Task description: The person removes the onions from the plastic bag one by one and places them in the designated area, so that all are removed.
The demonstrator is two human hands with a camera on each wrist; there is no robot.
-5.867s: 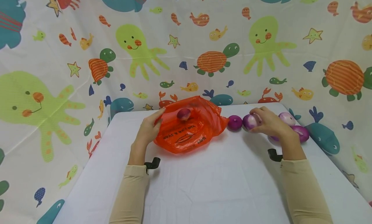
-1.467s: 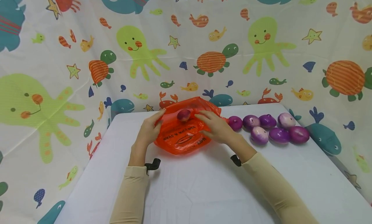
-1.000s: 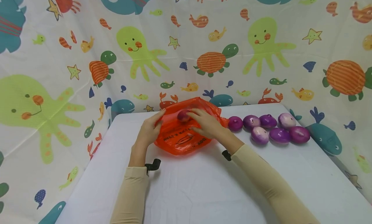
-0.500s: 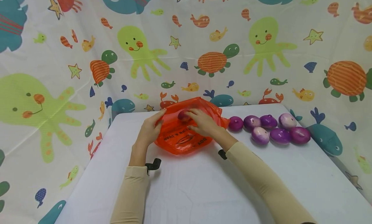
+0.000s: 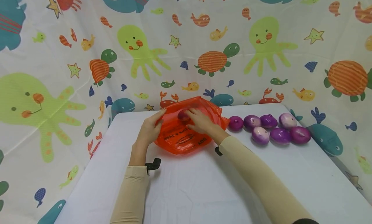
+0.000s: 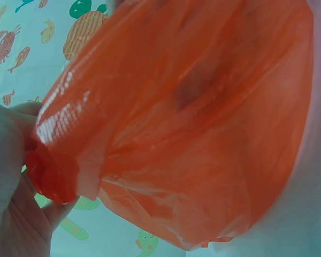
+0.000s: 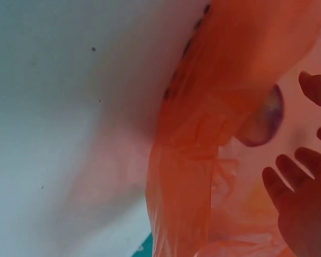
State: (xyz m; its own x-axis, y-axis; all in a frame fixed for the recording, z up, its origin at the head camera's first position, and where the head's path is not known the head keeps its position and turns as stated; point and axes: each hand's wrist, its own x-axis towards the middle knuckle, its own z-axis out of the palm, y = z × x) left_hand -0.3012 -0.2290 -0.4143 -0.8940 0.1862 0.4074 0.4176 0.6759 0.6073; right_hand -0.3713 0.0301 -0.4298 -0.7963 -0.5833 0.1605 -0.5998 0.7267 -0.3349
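Note:
A red-orange plastic bag (image 5: 186, 145) with black print lies on the white table, its mouth spread apart. My left hand (image 5: 148, 128) pinches the bag's left rim between thumb and fingers; the left wrist view shows bunched plastic in that hand (image 6: 13, 176). A red onion (image 5: 182, 116) sits at the bag's mouth. Over the bag reaches my right hand (image 5: 200, 120), its fingers beside that onion. In the right wrist view the right hand (image 7: 305, 198) has its fingers spread, holding nothing, a small gap from the onion (image 7: 265, 120).
Right of the bag stand several more red onions, in a back row (image 5: 268, 121) and a front row (image 5: 280, 136). The nearest onion (image 5: 235, 124) touches or almost touches the bag's right end. Behind the table (image 5: 174, 191) hangs a curtain (image 5: 186, 53) printed with sea animals.
My right hand was on an onion in the right-hand group; it has since come left to the bag and crept further left over the last second. The left hand has stayed put.

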